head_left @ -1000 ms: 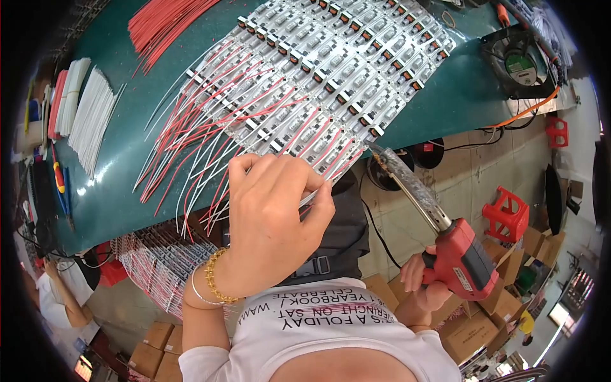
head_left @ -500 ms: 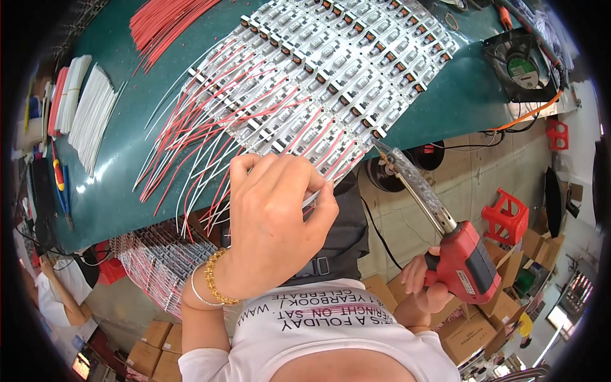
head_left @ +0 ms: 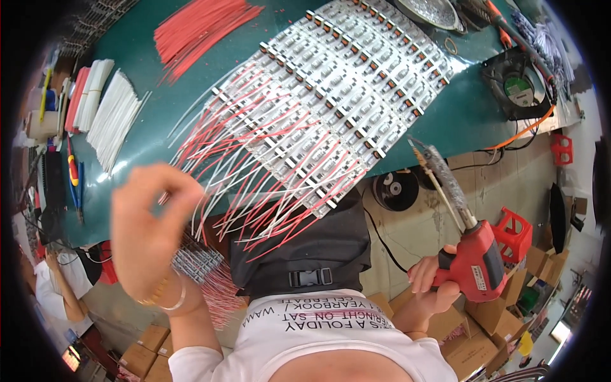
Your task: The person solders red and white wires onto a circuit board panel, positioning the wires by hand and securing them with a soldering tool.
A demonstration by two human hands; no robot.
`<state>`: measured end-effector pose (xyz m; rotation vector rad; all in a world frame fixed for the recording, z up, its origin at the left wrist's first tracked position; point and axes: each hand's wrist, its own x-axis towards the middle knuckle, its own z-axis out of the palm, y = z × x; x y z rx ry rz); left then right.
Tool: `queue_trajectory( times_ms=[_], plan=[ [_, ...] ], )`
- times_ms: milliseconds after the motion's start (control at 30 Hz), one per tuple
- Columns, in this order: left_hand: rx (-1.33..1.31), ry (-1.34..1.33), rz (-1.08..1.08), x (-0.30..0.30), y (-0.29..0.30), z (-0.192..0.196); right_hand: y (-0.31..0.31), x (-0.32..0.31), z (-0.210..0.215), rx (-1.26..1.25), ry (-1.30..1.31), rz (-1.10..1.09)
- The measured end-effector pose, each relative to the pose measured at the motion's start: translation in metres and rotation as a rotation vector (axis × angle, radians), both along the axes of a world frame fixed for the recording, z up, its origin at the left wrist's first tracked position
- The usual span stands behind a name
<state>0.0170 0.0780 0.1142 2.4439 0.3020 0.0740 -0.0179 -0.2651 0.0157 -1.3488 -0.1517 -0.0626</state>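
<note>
My left hand [head_left: 149, 229], smeared by motion, is at the table's front edge, left of the loose wire ends. Its thumb and forefinger are pinched together; what they hold, if anything, is too blurred to make out. A pale streak runs from the fingertips toward the wires. My right hand [head_left: 433, 283] grips a red and black soldering gun [head_left: 478, 264], its tip pointing up beside the board's right corner. Between the hands lies a panel of small circuit boards [head_left: 344, 83], with red and white wires [head_left: 254, 159] along its near left part, hanging over the edge.
Bundles of red wires [head_left: 197, 32] and white wires [head_left: 114, 121] lie on the green table [head_left: 137, 48]. A black fan [head_left: 519, 86] stands at the right, a metal dish [head_left: 433, 13] at the back. Below are a wired stack of boards [head_left: 197, 261], a red stool [head_left: 512, 232] and cartons [head_left: 468, 344].
My left hand has moved left, off the panel's near edge. The soldering gun has drawn away to the right. Panel and wires appear slightly lower and further right in view.
</note>
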Motion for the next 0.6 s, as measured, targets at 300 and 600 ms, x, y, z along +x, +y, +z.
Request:
queue_trajectory(
  times_ms=[300, 600],
  plan=[
    [0.138, -0.313, -0.612, 0.112, -0.050, -0.087, 0.023, 0.027, -0.008, 0.073, -0.072, 0.043],
    [-0.005, -0.313, -0.506, 0.057, -0.014, -0.076, 0.038, 0.041, 0.004, -0.021, -0.083, 0.040]
  ],
)
